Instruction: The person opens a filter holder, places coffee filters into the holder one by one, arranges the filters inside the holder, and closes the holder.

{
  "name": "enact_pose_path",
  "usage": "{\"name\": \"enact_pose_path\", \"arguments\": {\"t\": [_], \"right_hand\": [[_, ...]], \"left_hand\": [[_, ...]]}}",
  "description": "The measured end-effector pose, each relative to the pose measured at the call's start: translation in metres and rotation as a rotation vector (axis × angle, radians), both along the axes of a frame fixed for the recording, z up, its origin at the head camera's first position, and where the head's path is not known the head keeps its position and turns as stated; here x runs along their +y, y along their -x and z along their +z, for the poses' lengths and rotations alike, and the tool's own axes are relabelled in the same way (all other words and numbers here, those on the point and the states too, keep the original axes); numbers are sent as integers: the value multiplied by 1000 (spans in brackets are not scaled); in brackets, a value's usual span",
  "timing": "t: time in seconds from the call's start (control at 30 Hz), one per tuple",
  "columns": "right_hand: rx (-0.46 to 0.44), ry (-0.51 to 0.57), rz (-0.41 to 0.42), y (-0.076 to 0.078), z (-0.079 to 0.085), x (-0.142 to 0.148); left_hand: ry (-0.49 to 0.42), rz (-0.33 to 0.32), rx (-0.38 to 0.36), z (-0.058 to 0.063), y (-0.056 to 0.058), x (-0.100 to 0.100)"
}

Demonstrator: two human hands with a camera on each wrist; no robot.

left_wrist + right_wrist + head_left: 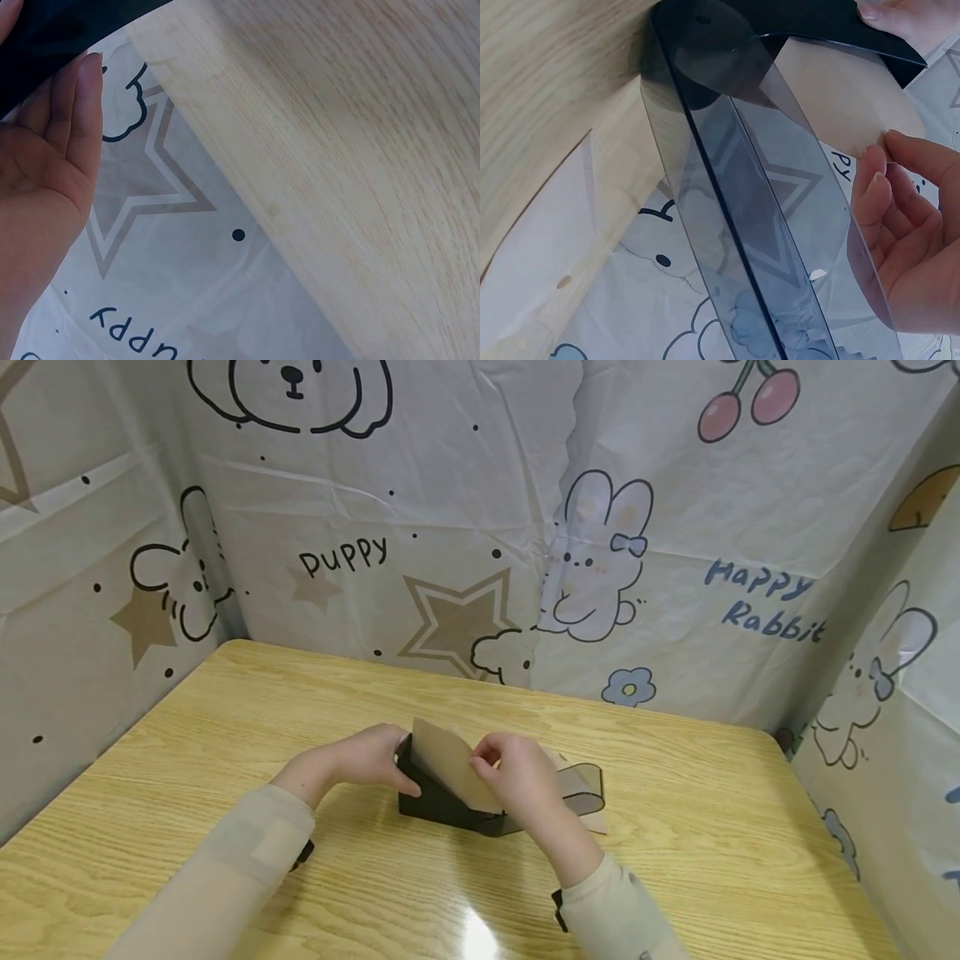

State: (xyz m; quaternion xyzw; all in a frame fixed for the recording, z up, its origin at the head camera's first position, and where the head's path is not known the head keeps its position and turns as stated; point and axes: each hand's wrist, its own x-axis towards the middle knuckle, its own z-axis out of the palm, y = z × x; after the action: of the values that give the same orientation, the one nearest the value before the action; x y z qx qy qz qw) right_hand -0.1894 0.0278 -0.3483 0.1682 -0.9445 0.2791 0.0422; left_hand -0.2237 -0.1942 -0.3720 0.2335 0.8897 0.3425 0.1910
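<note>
My left hand (371, 756) grips the left end of a black box (438, 803), thumb on the near side and fingers behind. From the box's opening a brown paper sheet, looking like a coffee filter (444, 758), sticks up at a slant. Its right edge is pinched between the thumb and fingertips of my right hand (527, 777). In the right wrist view, a clear smoky lid (780, 247) extends from the box, in front of that hand. The left wrist view shows only part of the palm and fingers against the dark box.
Another pale brown filter (597, 823) with a crimped seam lies on the wooden table (712, 860), partly under the lid. A printed cloth (450, 485) hangs behind the table's far edge and along both sides.
</note>
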Motion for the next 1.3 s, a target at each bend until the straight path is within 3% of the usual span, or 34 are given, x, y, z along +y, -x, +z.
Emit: {"name": "enact_pose_path", "arguments": {"t": [1.3], "right_hand": [[-38, -53, 56, -5, -24, -2]], "left_hand": [[-24, -23, -12, 0, 0, -1]]}}
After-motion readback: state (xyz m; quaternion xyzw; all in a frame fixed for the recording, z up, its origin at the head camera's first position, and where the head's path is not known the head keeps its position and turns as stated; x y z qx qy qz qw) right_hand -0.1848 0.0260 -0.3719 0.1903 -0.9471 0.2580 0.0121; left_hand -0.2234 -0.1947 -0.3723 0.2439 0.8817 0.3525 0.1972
